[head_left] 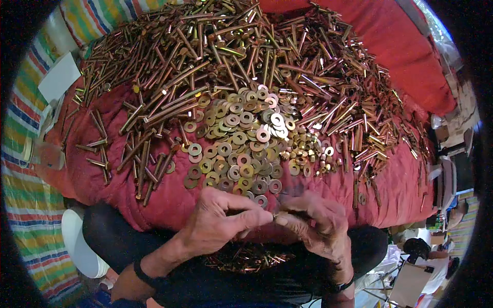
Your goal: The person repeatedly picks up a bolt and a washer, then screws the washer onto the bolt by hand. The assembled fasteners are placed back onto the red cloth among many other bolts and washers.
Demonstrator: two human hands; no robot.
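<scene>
My left hand [218, 223] and my right hand [321, 223] meet just in front of the heap, fingertips pinched close together. Between them is something small and metallic, mostly covered by the fingers, so its kind does not show. The right hand's upper fingers are slightly blurred. Right beyond the hands lies a pile of flat, brass-toned washers [241, 167]. Small nuts [305, 146] are gathered to the right of the washers. Long hex bolts [174, 77] are heaped behind and to the left.
A red cloth [92, 187] lies under the hardware. More metal pieces [354, 97] spread over the right side. In my lap below the hands sits another batch of small metal parts [251, 259]. A white card [59, 77] lies at the far left, on striped sheeting [31, 205].
</scene>
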